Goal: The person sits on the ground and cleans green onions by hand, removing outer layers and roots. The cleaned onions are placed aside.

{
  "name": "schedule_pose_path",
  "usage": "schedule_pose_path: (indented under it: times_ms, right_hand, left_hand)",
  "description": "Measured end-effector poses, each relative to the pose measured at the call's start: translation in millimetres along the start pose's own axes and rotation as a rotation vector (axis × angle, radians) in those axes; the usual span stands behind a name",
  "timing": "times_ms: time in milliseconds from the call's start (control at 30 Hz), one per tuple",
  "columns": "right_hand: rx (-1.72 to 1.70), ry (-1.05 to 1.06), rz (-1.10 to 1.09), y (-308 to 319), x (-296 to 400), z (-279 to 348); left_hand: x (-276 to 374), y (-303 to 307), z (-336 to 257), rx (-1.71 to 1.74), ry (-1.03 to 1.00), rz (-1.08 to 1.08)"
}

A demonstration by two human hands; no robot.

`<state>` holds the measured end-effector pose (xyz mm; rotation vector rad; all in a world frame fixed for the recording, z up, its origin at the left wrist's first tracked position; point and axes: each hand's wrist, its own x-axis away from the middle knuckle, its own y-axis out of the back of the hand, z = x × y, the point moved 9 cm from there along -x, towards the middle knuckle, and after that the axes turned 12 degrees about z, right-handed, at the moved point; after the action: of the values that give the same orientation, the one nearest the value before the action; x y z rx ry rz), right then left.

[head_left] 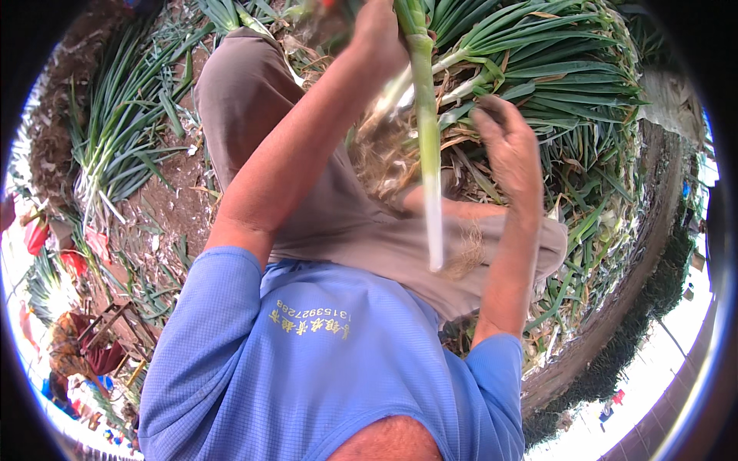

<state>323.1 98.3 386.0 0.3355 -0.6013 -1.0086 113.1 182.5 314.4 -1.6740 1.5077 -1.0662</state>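
Observation:
My left hand point(381, 37) grips a large green onion point(426, 121) near its leafy upper part, at the top of the view. Its pale green and white stalk hangs over my lap, the white end pointing towards me. Wispy tan roots point(468, 250) show beside that end, over my trousers. To the right of the stalk is my right hand point(513, 144), its thumb and fingers a little apart and nothing seen between them. Its fingertips are near the leaves of a heap of green onions point(553, 75). Part of my left hand is cut off by the picture's edge.
More green onions point(106, 144) lie on the bare soil at left. Leaf scraps and dry husks point(553, 311) litter the ground around my crossed legs. A metal-framed item point(115, 334) and red plastic pieces point(75, 262) are at the far left. A brown strip point(646, 219) curves along the right.

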Motion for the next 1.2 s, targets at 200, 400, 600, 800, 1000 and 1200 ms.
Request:
schedule_pose_path:
  times_ms: [200,400,600,800,1000,1200]
  right_hand:
    - [-0.226,0.135,0.049,-51,-60,25]
    - [-0.232,0.216,-0.127,-39,-77,33]
    - [-0.227,0.213,-0.095,-36,-77,39]
    - [-0.104,0.232,-0.150,-32,-64,50]
    - [0.137,0.278,-0.259,-31,-36,76]
    - [0.375,0.448,-0.379,-41,-20,92]
  left_hand:
    - [3,-3,1,-0.017,0.089,0.043]
    - [3,7,10,0.008,0.207,-0.027]
    - [0,15,11,-0.071,0.266,-0.010]
    - [-5,8,-4,-0.146,0.070,0.088]
    - [1,-1,-8,-0.198,-0.016,0.054]
    - [7,0,-12,-0.204,-0.033,-0.006]
